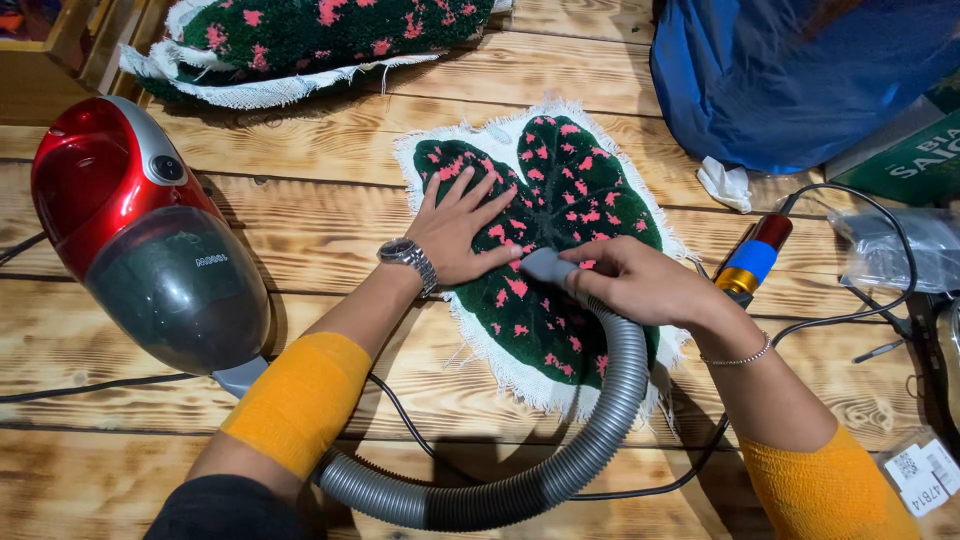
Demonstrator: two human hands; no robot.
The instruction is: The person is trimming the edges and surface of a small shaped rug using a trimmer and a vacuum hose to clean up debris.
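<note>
A leaf-shaped tufted rug (pixel 585 190), dark green with pink spots and a white fringed border, lies flat on the wooden table (pixel 330 210). My left hand (pixel 460 230) rests flat on the rug's left side, fingers spread, with a metal wristwatch (pixel 407 254) on the wrist. My right hand (pixel 635 280) grips the grey vacuum nozzle (pixel 548 266), whose tip touches the rug's middle. The ribbed grey hose (pixel 600 420) curves down and left to a red handheld vacuum cleaner (pixel 140 230) at the table's left.
A second green-and-pink tufted piece (pixel 320 40) lies at the back left. A blue bag (pixel 800 80) sits back right. A tool with a blue and red handle (pixel 752 260) and black cables (pixel 860 310) lie right of the rug, plus plastic bags (pixel 900 245).
</note>
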